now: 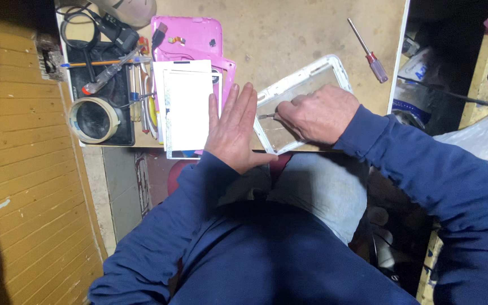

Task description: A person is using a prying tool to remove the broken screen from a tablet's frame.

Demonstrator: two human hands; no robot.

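A view from above shows two hands at work on a dismantled tablet at the near edge of a worn tan surface [289, 34]. The left hand [234, 131] is laid flat, palm down, its fingers [238, 104] spread a little and resting beside a stack of white rectangular panels [186, 107]. The right hand [318, 114] is curled, its fingers pinching a small thin metal tool [266, 116] whose tip is set against the inner edge of a white frame [303, 85]. This white frame, with a clear pane inside it, lies tilted just right of the left hand and partly under the right hand.

The disassembly is judged to be well along: a pink back cover [190, 35] is already separated and lies behind the white panels, and the frame is free of it. What appears to be left is the working of the pane or frame edge with the tool; how much of that edge is already loosened cannot be told.

A red-handled screwdriver [370, 51] lies well apart at the far right. At the left, a black tray [100, 85] is seen with a roll of tape [93, 120], cables and assorted hand tools. Dark blue sleeves and grey trousers fill the lower part.
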